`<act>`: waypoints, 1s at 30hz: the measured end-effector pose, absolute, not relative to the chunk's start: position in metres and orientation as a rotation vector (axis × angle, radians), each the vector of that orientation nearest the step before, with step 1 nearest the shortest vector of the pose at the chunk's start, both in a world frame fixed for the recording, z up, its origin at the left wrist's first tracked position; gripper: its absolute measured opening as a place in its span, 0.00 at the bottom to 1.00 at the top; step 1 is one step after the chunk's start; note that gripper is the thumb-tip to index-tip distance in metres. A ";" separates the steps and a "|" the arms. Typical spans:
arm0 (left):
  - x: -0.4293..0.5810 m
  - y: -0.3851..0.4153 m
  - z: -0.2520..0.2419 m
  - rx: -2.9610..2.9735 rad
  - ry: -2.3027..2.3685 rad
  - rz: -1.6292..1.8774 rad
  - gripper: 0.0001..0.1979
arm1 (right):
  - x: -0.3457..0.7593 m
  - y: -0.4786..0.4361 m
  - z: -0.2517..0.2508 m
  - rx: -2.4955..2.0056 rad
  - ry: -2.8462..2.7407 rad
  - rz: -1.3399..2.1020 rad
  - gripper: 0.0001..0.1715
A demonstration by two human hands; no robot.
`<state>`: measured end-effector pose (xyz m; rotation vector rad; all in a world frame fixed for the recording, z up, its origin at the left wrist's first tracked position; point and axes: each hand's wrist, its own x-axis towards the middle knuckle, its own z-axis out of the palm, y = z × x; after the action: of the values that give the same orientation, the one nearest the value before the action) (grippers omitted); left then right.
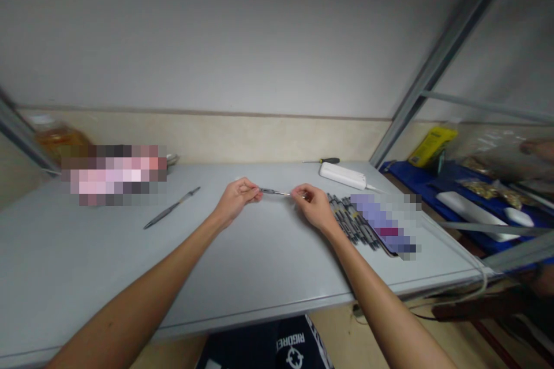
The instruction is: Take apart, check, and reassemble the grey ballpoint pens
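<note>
Both hands are raised just above the middle of the tabletop (259, 277), fingertips facing each other, with a slim pen-like piece (276, 191) running roughly level between them. The left hand (240, 199) pinches its grey end between thumb and fingers; the right hand (314, 204) pinches the thinner, silvery end, with the fingers curled over so that the exact contact is partly hidden. Whether this is one piece or two meeting end to end cannot be told. Holding it by opposite ends appears to keep it straight and leave its middle exposed to view. Just beyond the right hand, several grey pens (352, 222) lie side by side at a slant, an arrangement that presumably keeps them together and within reach; a purple item (381, 222), obscured by pixelation, lies alongside. A single pen (172, 207) lies at a slant well left of the left hand, apart from the group. Toward the wall, a white power strip (343, 176) and a dark-handled screwdriver (329, 160) lie behind the right hand, seemingly out of the working area. At the far left, a pixelated pink item (115, 179) partly covers a bottle of amber liquid (60, 139).
</note>
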<state>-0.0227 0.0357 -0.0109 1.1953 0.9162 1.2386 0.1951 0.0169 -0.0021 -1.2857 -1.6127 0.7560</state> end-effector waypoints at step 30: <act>-0.023 0.034 -0.005 1.118 0.889 1.234 0.19 | 0.192 0.019 0.003 -1.045 -1.142 1.095 0.20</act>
<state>-0.0234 0.0339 -0.0054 1.1178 0.8887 1.2343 0.1918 0.0187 0.0034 -1.0451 -1.1419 1.0952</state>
